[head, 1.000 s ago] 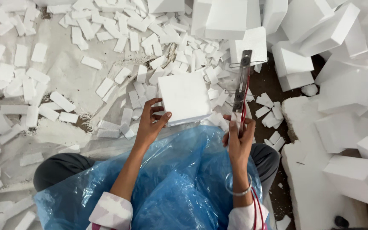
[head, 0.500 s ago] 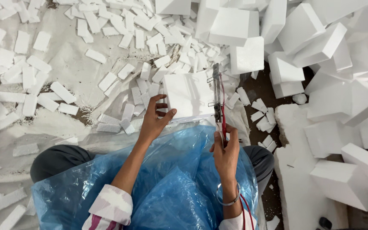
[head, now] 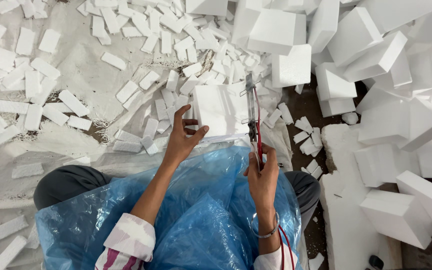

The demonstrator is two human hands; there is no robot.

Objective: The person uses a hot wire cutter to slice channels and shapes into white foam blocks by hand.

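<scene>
My left hand (head: 183, 135) covers the near left corner of the foam block (head: 216, 112), and its palm is turned away from me. The cutter (head: 251, 112) hides a strip of the block's right side; the wire itself is too thin to make out. My right hand (head: 262, 172) wraps the cutter's handle, so the grip is hidden. The blue sheet (head: 196, 215), just below the block, hides my lap and runs off the bottom edge.

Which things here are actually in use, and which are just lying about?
In use:
- left hand gripping the white foam block
- right hand holding the cutting tool with red wires
- blue plastic sheet over the lap

Lying about:
- small cut foam pieces
- large foam blocks
</scene>
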